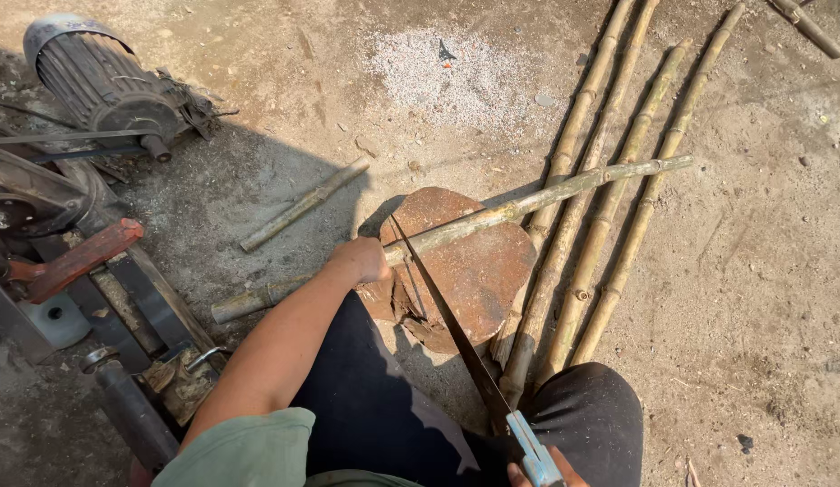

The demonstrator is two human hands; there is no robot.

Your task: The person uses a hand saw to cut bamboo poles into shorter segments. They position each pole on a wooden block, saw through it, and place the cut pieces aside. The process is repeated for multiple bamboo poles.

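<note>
the wooden block carries the bamboo pole across its top. left hand is closed round the pole at the block's left edge; right hand, closed on the saw, is nearer the body. likely best: pole pinned, strokes straight. no containers visible.

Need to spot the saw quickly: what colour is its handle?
Light blue, on the saw handle, bottom of the head view.
</note>
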